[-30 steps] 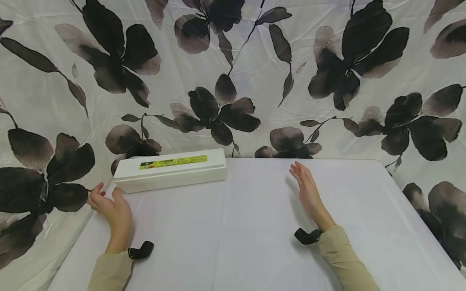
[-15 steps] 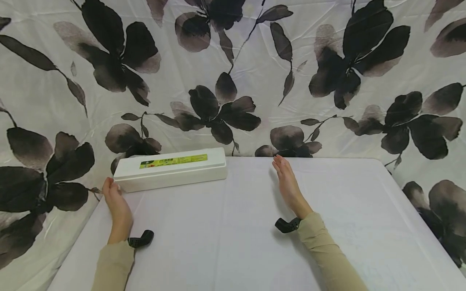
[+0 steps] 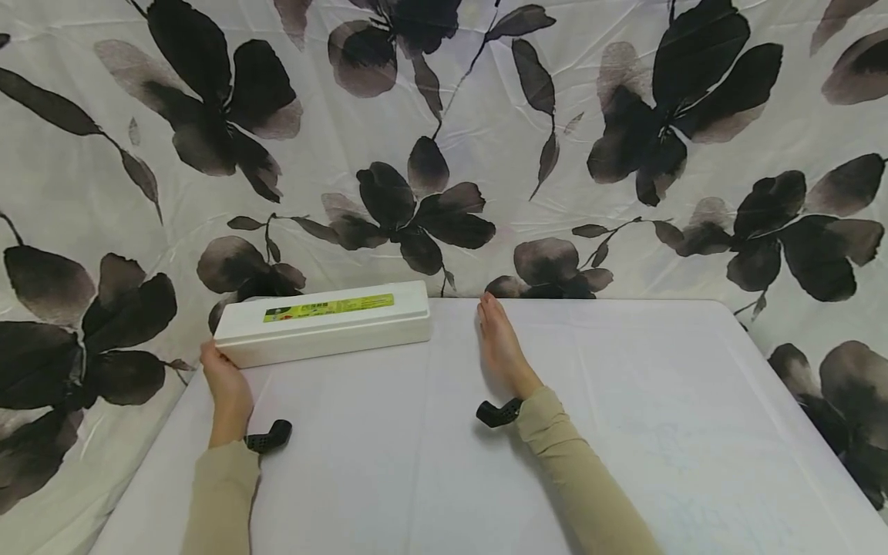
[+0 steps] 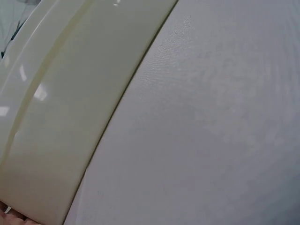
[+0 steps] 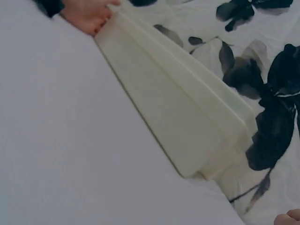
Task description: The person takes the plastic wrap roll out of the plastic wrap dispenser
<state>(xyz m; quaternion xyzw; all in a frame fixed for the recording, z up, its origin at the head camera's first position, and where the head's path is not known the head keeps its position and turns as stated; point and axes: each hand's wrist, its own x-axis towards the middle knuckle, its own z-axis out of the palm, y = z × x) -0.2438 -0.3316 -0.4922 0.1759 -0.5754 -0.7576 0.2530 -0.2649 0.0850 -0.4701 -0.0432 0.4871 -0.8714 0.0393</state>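
A long white lidded box [image 3: 333, 338] with a yellow-green label [image 3: 326, 308] lies at the back left of the table. My left hand [image 3: 227, 389] is at the box's left end, its fingertips against that end face and partly hidden behind it. In the right wrist view, the left hand [image 5: 89, 15] shows at the far end of the box [image 5: 159, 103]. My right hand [image 3: 505, 343] is held on edge with fingers straight and together, apart from the box's right end, palm toward it. The box's long side [image 4: 89, 103] fills the upper left of the left wrist view.
A white-covered table [image 3: 388, 462] reaches under both arms. Behind it hangs a white cloth [image 3: 513, 154] with large dark flowers, close to the box's back side. Black cameras [image 3: 269, 438] sit at both wrists, below beige sleeves.
My left hand has moved in from the left, its spread fingers coming to the box's end. The right hand has moved left toward the box. The box has stayed in place.
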